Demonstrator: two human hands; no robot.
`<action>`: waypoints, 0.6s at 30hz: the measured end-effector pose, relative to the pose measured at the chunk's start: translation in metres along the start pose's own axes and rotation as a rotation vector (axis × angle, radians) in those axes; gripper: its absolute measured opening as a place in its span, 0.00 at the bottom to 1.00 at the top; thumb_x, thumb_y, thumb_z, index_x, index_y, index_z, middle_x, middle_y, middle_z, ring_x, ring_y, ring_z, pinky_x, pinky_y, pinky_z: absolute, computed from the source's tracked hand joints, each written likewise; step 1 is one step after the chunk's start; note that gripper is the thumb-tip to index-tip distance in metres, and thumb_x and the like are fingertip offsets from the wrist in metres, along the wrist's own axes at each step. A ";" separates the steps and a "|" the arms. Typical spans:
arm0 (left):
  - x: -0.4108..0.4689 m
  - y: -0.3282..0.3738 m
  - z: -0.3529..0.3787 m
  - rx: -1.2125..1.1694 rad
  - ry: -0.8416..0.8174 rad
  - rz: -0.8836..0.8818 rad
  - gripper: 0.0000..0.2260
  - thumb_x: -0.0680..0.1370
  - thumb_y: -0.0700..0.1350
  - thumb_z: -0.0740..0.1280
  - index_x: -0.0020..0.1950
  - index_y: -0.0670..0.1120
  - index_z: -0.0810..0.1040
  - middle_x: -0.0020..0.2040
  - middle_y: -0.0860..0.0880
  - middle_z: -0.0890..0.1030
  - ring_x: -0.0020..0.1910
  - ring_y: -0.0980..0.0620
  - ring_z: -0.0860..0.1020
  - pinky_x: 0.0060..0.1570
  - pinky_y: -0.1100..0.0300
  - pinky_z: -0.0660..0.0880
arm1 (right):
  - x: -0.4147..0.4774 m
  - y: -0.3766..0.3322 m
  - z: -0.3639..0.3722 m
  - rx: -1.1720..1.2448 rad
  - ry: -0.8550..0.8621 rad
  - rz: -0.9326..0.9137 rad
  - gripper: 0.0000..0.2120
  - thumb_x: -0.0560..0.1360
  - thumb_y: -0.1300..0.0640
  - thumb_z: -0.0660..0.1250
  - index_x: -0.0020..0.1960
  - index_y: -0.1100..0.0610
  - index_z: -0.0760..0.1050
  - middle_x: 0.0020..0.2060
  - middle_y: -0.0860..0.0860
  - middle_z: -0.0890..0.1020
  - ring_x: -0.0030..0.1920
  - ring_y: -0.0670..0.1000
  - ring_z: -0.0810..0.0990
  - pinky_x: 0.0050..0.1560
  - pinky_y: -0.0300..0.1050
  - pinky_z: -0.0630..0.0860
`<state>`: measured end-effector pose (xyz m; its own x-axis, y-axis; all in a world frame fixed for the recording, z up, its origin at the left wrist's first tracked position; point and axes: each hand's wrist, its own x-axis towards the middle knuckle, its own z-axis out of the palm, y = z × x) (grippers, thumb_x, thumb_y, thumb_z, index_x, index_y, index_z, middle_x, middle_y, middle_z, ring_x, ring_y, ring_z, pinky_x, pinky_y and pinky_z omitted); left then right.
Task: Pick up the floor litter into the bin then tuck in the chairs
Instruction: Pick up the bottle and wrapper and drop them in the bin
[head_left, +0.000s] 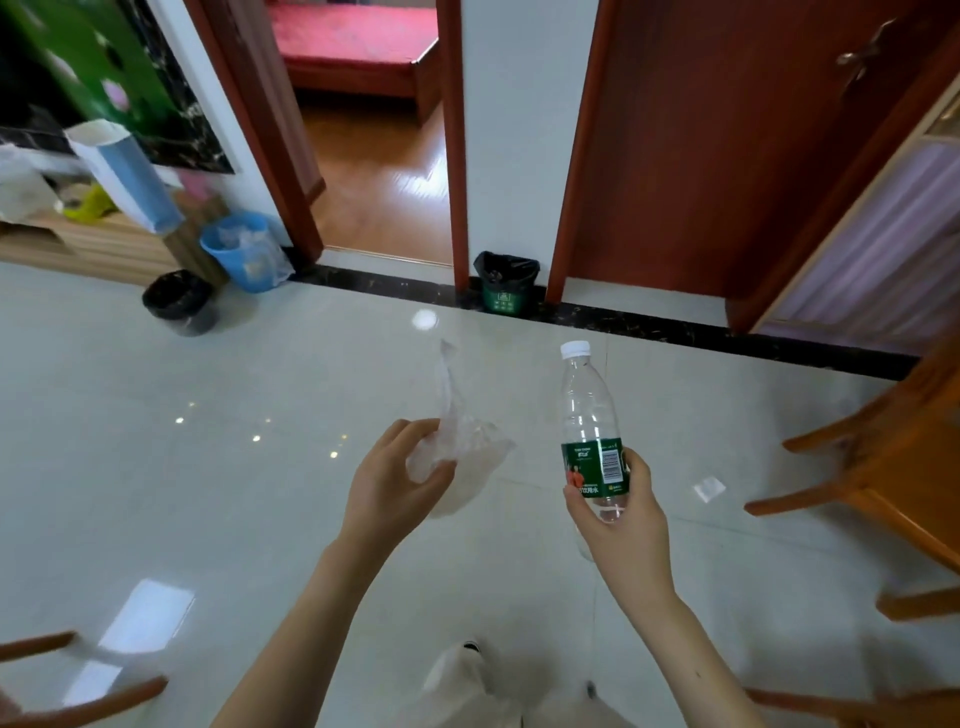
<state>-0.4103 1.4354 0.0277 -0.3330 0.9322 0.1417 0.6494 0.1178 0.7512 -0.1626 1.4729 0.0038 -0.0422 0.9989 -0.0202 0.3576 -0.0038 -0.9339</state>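
Note:
My left hand (395, 478) grips a crumpled clear plastic bag (457, 441) whose twisted end sticks upward. My right hand (618, 514) holds an empty clear water bottle (587, 410) with a white cap and green label, upright. Both are held above the pale tiled floor. A small green bin (506, 283) lined with a black bag stands against the wall ahead, between two doorways. A small pale scrap (709, 488) lies on the floor at right, near wooden chair legs (831, 488).
A black-lined bin (179, 304) and a blue bin (241, 249) stand at the left by a low wooden cabinet (78, 244). An open doorway (374, 171) leads to a bedroom. More chair legs (78, 696) show at lower left and lower right.

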 end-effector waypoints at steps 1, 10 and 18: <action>0.019 -0.003 -0.003 0.001 -0.002 0.005 0.14 0.72 0.46 0.73 0.56 0.56 0.77 0.48 0.60 0.76 0.48 0.62 0.75 0.42 0.71 0.67 | 0.016 -0.005 0.008 -0.004 0.001 0.002 0.25 0.73 0.52 0.74 0.63 0.39 0.66 0.51 0.39 0.80 0.49 0.40 0.80 0.44 0.29 0.74; 0.165 -0.039 0.038 0.015 -0.055 -0.042 0.15 0.72 0.46 0.73 0.57 0.53 0.77 0.48 0.61 0.76 0.47 0.65 0.75 0.41 0.71 0.67 | 0.166 -0.008 0.045 -0.063 0.030 0.042 0.26 0.72 0.52 0.75 0.64 0.42 0.67 0.49 0.40 0.81 0.47 0.40 0.81 0.46 0.36 0.77; 0.349 -0.031 0.089 0.052 -0.022 -0.028 0.15 0.73 0.49 0.71 0.59 0.53 0.77 0.49 0.61 0.75 0.47 0.69 0.73 0.41 0.71 0.68 | 0.364 -0.003 0.059 -0.071 -0.040 -0.012 0.26 0.72 0.51 0.74 0.66 0.47 0.67 0.50 0.42 0.81 0.47 0.41 0.81 0.47 0.40 0.79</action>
<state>-0.4863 1.7878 -0.0032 -0.3373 0.9354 0.1064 0.6748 0.1614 0.7202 -0.2340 1.8342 -0.0221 -0.0839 0.9962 -0.0243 0.4223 0.0134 -0.9064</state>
